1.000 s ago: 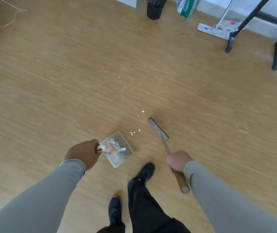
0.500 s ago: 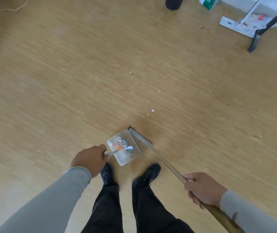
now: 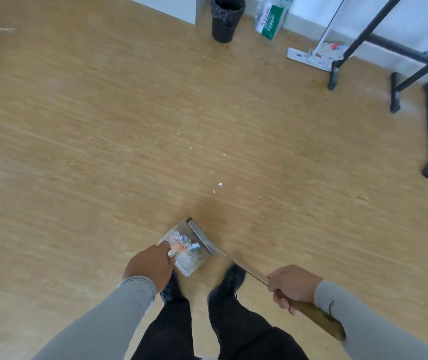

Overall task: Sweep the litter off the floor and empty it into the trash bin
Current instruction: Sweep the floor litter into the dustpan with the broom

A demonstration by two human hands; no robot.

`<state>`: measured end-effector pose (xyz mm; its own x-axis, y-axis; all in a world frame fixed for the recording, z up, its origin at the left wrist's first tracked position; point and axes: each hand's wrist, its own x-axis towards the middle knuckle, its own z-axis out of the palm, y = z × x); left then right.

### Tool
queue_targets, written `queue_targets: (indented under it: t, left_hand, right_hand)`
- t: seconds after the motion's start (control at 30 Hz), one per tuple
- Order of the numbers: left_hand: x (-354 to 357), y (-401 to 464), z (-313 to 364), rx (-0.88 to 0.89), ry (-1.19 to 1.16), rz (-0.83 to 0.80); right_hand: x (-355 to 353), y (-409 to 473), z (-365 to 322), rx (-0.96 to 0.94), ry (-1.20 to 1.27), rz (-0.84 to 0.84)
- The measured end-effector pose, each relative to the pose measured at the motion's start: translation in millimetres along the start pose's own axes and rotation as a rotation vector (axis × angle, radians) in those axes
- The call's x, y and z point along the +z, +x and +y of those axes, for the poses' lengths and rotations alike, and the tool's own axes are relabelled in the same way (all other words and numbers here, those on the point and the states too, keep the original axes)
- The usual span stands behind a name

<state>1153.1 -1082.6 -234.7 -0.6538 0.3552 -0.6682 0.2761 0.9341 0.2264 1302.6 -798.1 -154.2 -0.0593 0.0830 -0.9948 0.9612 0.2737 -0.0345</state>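
While litter (image 3: 184, 244) sits in the dustpan (image 3: 187, 252) just ahead of the feet, loose scraps (image 3: 219, 184) lie on the floor (image 3: 77, 152) further fwd, toward the trash bin (image 3: 226, 18) at the far wall. Broom head (image 3: 202, 237) touches the pan's right edge, long axis running diag. back to the right hand (image 3: 292, 287). Right-hand fingers wrap the broom handle; left hand (image 3: 150, 265) grips the pan handle. Scraps lie nearer the broom side.
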Motion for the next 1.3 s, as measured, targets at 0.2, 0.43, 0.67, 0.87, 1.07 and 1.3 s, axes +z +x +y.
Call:
queue_targets:
  t: [0.2,0.43,0.67,0.87,1.07,1.3]
  left_hand:
    - [-33,2,-12,0.038,-0.006,0.040]
    - [-64,39,16,0.027,0.040,0.072]
    - [-87,97,57,0.003,0.070,0.078]
    - [-95,145,84,0.018,0.093,0.077]
    - [-95,154,90,0.030,0.106,0.071]
    - [-103,164,84,0.048,0.084,0.077]
  right_hand:
    - [-12,-28,7,-0.069,0.081,0.181]
    - [-67,27,-30,-0.038,0.201,0.363]
    - [-149,97,-78,-0.018,0.127,0.398]
    - [-132,130,-92,-0.025,-0.066,0.326]
    - [-135,88,-65,-0.055,-0.107,0.112]
    - [-148,62,-67,-0.105,0.006,0.205]
